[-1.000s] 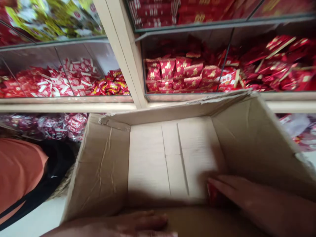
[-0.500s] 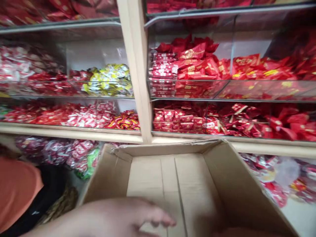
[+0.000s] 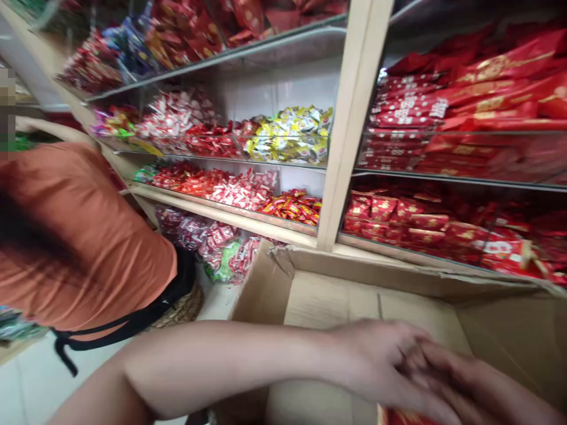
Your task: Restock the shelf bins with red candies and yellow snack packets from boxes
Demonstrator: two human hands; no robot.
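Note:
An open cardboard box stands before me, its brown bottom partly visible. My left hand reaches across above it, and its fingers meet my right hand, which comes in from the lower right. The hands overlap, and motion blur smears the fingers. Just under them, at the bottom edge of the view, a piece of a red packet shows. Whether either hand grips it is hidden.
Shelves with glass fronts hold wrapped sweets and red packets behind the box. A person in an orange top sits at the left. Bagged sweets lie under the lowest shelf.
The view has turned left, so the person shows more fully and the box sits further right. My left hand has come together with my right hand, and a red packet now shows beneath them.

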